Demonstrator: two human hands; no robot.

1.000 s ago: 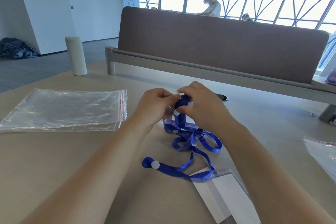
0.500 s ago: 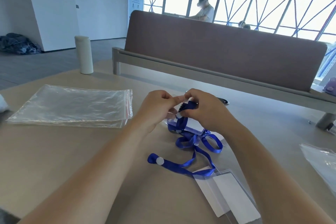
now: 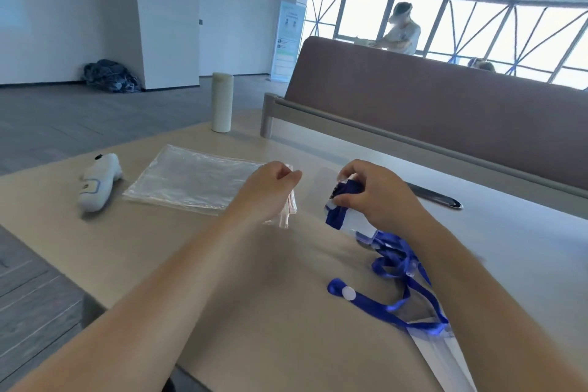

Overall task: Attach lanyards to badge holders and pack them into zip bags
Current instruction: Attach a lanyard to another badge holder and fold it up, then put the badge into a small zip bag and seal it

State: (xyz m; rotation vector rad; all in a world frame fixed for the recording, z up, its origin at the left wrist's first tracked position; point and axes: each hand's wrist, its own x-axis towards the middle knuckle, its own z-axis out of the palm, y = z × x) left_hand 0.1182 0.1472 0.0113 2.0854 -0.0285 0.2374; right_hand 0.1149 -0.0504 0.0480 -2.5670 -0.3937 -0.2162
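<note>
1. R hand grips badge holder w/ blue lanyard wrapped round it, just above table.
2. L hand: fingers curled, nothing in them, over right edge of zip bags.

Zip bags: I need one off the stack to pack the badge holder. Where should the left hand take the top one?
By its red zip edge, at the stack's right end, coming from the right, where the left hand hovers. The zip bags lie flat on the table, so only an edge can be pinched, and the edges there look fanned, which should help peel off one.
</note>
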